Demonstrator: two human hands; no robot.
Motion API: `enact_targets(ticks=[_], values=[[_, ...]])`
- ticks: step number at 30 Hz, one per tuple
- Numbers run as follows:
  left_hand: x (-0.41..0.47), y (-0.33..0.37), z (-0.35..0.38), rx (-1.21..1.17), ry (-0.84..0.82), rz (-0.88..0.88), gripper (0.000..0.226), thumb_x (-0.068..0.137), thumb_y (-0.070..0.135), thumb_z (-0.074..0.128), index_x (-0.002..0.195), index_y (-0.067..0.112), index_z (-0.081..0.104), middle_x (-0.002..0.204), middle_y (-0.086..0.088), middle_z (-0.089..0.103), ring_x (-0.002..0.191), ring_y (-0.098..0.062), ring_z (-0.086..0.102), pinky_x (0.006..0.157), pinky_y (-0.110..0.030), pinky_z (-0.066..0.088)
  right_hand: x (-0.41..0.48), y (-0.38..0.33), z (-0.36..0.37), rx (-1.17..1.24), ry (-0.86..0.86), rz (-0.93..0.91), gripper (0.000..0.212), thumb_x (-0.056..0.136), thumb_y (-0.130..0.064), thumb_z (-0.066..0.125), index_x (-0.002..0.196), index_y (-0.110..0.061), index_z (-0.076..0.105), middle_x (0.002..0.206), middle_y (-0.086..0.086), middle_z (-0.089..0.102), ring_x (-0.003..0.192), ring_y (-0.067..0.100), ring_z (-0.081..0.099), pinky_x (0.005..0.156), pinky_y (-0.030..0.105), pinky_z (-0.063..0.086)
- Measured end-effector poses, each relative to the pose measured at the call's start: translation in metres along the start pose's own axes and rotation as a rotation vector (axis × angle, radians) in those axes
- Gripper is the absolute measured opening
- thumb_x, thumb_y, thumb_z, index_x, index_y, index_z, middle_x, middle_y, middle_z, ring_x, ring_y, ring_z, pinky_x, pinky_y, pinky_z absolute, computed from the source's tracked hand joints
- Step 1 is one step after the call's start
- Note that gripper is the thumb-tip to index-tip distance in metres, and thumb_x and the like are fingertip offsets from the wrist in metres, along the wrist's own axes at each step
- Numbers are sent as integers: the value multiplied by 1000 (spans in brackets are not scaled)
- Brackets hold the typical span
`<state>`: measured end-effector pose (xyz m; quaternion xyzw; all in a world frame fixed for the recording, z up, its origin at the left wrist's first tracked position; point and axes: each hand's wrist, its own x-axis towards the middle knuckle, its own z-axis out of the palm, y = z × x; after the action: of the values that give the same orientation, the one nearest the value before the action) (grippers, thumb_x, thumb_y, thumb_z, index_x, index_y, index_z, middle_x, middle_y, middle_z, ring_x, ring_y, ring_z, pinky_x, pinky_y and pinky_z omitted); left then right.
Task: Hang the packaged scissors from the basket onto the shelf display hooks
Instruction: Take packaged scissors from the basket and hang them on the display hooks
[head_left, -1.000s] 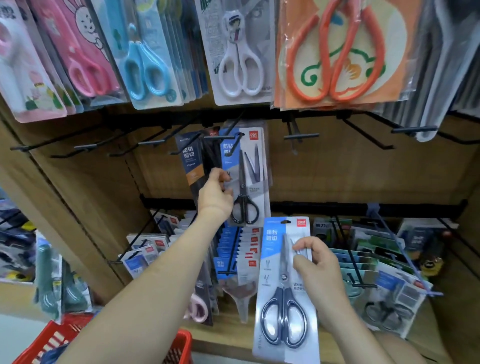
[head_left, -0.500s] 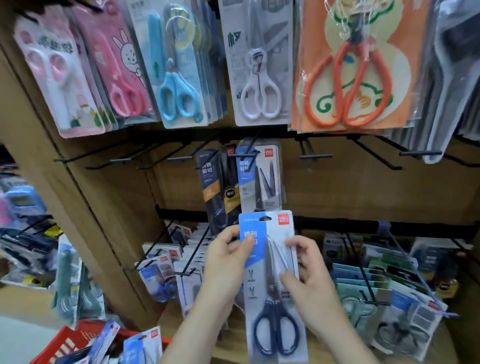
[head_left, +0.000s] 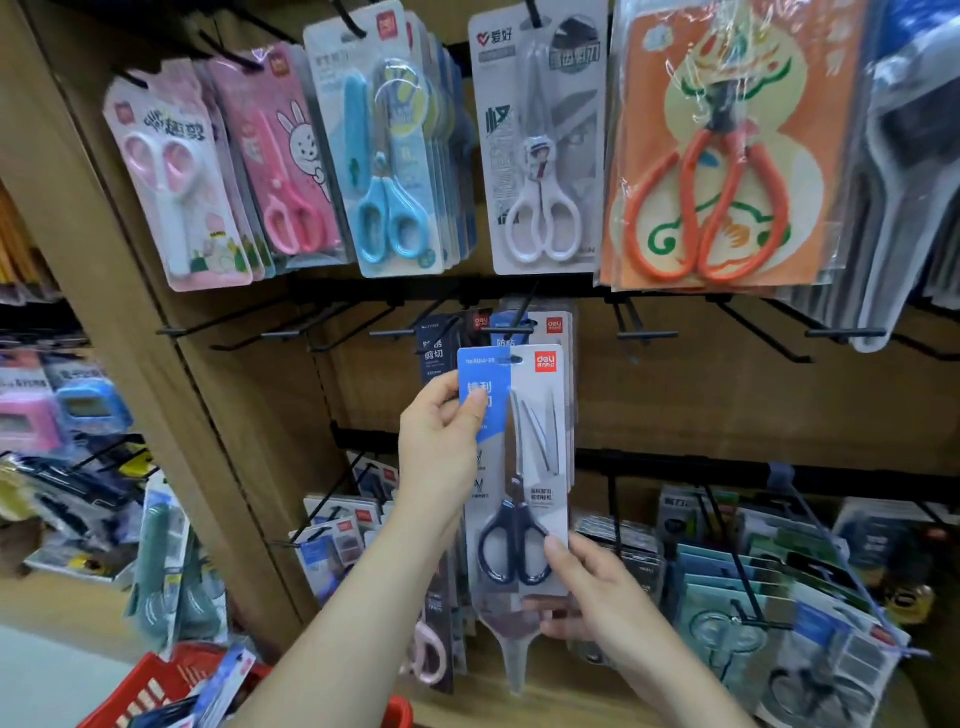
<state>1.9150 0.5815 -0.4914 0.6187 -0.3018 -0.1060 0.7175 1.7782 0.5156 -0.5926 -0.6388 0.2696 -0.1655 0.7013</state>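
Observation:
A packaged scissors (head_left: 524, 467), a blue-and-grey card with dark blue handles, is held upright in front of the middle hook row. My left hand (head_left: 441, 447) pinches its upper left edge, thumb on the blue panel. My right hand (head_left: 587, 587) grips its lower right corner. The card's hang slot sits just below a black display hook (head_left: 511, 328) that carries similar packs behind it. The red basket (head_left: 156, 691) shows at the bottom left with more packs inside.
Several empty black hooks (head_left: 644, 335) stick out along the middle rail. The top row holds pink, blue, white and orange scissors packs (head_left: 540, 156). Lower hooks carry crowded packs (head_left: 769, 582). A wooden shelf upright (head_left: 171, 374) stands at the left.
The pack has been raised from chest height up to the middle hook. My left hand left the hanging packs and took the card's top; my right hand slid down to its bottom corner.

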Motion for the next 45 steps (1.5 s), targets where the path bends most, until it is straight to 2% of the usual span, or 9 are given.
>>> enact_targets(ticks=[7, 9, 12, 15, 19, 26, 34, 38, 45], values=[[9, -2, 3, 50, -26, -79, 22, 101, 19, 55, 122, 21, 60, 99, 2, 77, 86, -14, 74, 76, -38, 62, 3, 8, -8, -75, 24, -78, 25, 98, -7, 55, 115, -22, 64, 90, 14, 75, 70, 22, 68, 62, 28, 54], [1, -5, 0, 115, -45, -46, 38, 100, 17, 55, 133, 35, 46, 101, 8, 75, 84, -21, 72, 78, -46, 60, 7, 7, -7, -44, 43, -74, 21, 99, -4, 54, 112, -18, 63, 90, 14, 74, 66, 20, 66, 62, 29, 55], [-28, -22, -15, 145, -133, -22, 63, 95, 2, 57, 135, 45, 36, 112, 7, 69, 86, -17, 72, 65, -26, 57, 15, 2, -4, 5, 57, -76, 16, 99, -4, 53, 108, -14, 62, 95, 18, 72, 63, 17, 66, 61, 28, 55], [-53, -48, -28, 254, -221, -78, 67, 93, -6, 56, 135, 44, 40, 106, 6, 70, 87, -12, 72, 71, -28, 59, 25, 1, -3, 33, 97, -98, 14, 99, -5, 54, 108, -13, 63, 83, 7, 74, 65, 19, 66, 61, 26, 55], [-49, -74, -32, 335, -167, -139, 61, 95, -4, 55, 136, 41, 47, 94, 2, 75, 85, -16, 72, 78, -39, 61, 32, 1, 0, 50, 118, -83, 17, 99, -5, 54, 108, -15, 64, 83, 4, 76, 68, 20, 67, 63, 25, 56], [-26, -89, -11, 327, -13, -173, 36, 94, 4, 60, 103, 39, 62, 87, 7, 75, 78, -6, 72, 71, -26, 61, 47, -17, -22, -231, 144, -69, 26, 95, -8, 51, 83, -9, 74, 72, -4, 74, 61, 3, 65, 55, 17, 47], [-28, -101, -3, 544, -65, -160, 49, 98, 6, 49, 143, 24, 48, 133, 10, 56, 124, -8, 53, 100, -22, 45, 76, -14, -39, -552, 367, -179, 19, 96, -19, 57, 84, -29, 67, 82, -11, 69, 79, 3, 64, 58, 16, 45], [-62, -88, -36, 657, -173, -109, 47, 95, 2, 49, 131, 30, 59, 123, 15, 60, 116, -6, 58, 91, -19, 48, 86, -20, -42, -643, 355, -102, 12, 95, -26, 57, 102, -23, 66, 105, 4, 73, 92, 21, 66, 76, 31, 52], [-113, -93, -136, 832, -59, -57, 63, 81, -15, 55, 77, 47, 68, 97, 27, 68, 96, 9, 62, 87, -9, 46, 48, -22, -19, -751, 436, -210, 49, 88, -19, 62, 133, -24, 42, 128, 8, 49, 107, 31, 60, 82, 40, 51]])
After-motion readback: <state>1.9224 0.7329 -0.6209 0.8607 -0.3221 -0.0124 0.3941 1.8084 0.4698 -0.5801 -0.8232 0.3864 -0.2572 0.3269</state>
